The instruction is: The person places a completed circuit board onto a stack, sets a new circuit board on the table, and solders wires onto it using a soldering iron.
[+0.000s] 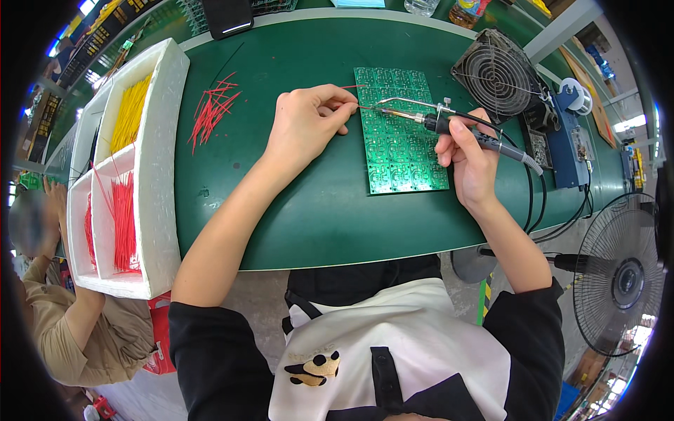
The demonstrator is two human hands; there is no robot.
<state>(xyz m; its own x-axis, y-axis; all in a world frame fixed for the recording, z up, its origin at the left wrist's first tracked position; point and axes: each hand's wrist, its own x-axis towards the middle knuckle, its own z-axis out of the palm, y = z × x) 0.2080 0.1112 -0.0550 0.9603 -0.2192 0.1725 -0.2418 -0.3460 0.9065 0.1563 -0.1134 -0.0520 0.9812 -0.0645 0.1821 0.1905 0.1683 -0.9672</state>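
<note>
A green panel of small circuit boards (407, 165) lies flat on the green table. My left hand (309, 116) is closed in a pinch on a thin red wire (366, 107), whose end reaches over the panel's left side. Another red wire (351, 86) sticks out beyond the fingers toward the board. In my right hand (470, 158) is a soldering iron (442, 125) with a solder-feed tube, fingers wrapped round its dark handle. The iron's tip points left and sits close to the red wire's end; I cannot tell whether they touch.
Loose red wires (214, 112) lie on the table to the left. A white foam box (165, 168) holds yellow and red wires in compartments. At right stand a fume fan (495, 76), a blue solder feeder (572, 151) and a floor fan (625, 277). Another person (91, 330) sits at left.
</note>
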